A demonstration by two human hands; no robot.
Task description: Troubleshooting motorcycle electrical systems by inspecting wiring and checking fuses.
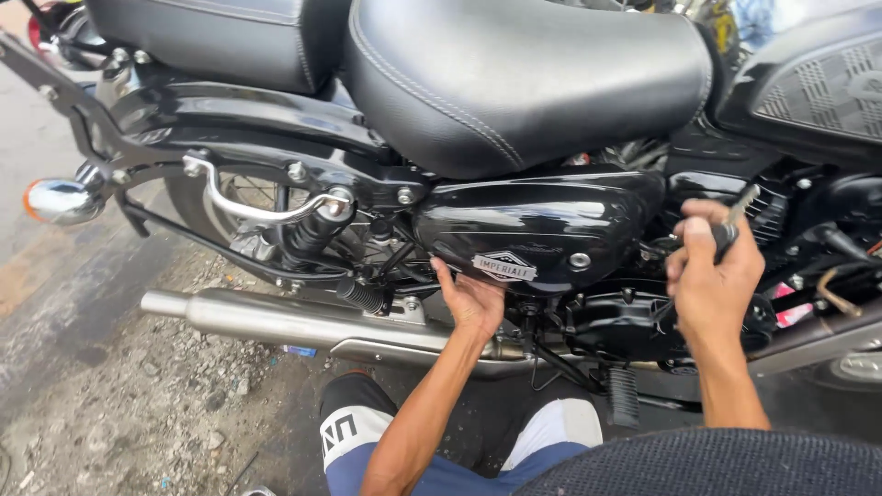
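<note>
Where the knees fold at the near edge, dark shorts with a white band [354, 432], and from there two bare forearms reaching up to the motorcycle. Left hand [471, 298] flat under the lower rim of the glossy black side cover [537, 230], fingers [447, 278] spread and pressing the panel's near-left corner, clamped on nothing. Right hand [712, 271] closed into a fist round a dark-handled tool [732, 223], probably a key or small driver (too slim to name), tip aimed at the frame right of the cover. Cover midway along the bike, below the seat [524, 73], above the chrome exhaust pipe [294, 321]. Likely thin, stiff and light, slick with lacquer and easily scratched; best held by the lower rim and edges, not by the badge. Fixing points hidden behind the panel; engine parts right of it lost in shadow. Farther left, a chrome grab rail [253, 207] and a round indicator [60, 200]; tank cut off at far right.
</note>
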